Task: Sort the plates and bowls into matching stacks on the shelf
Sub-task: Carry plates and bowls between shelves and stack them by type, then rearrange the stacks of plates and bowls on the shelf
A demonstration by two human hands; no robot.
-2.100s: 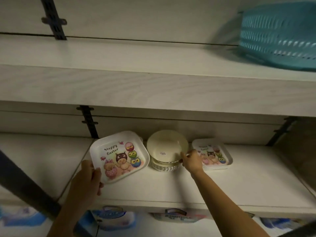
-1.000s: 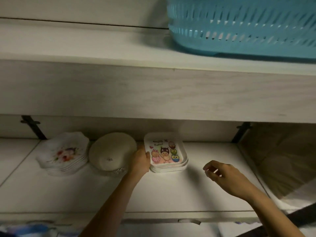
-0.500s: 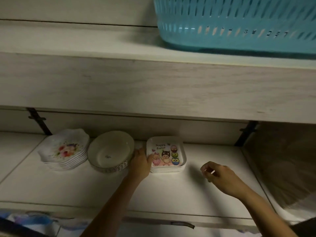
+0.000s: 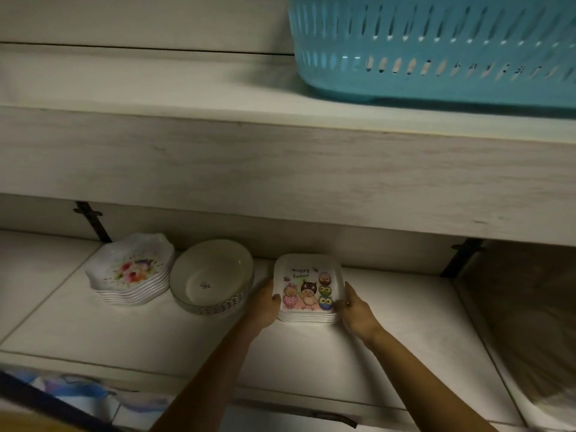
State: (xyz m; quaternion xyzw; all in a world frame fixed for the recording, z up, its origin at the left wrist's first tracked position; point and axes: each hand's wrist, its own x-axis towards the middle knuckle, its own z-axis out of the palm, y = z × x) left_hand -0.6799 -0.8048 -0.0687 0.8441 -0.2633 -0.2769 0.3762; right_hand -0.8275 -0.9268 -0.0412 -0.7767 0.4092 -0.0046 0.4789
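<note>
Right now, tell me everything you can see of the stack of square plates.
The stack of square plates is white, glossy like plastic, with rounded corners. The top plate shows chicks, owls and the words Happy Easter. It lies flat on the lower shelf, beside the bowls. The left hand and right hand hold its sides.

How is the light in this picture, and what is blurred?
Head view: dim, greenish light; the pale wooden upper shelf board shades the back of the lower white shelf. The stack of square cartoon-printed plates, between left hand and right hand, is readable but soft. The turquoise slotted plastic basket shows motion smear; the bottom-right corner is blurred.
</note>
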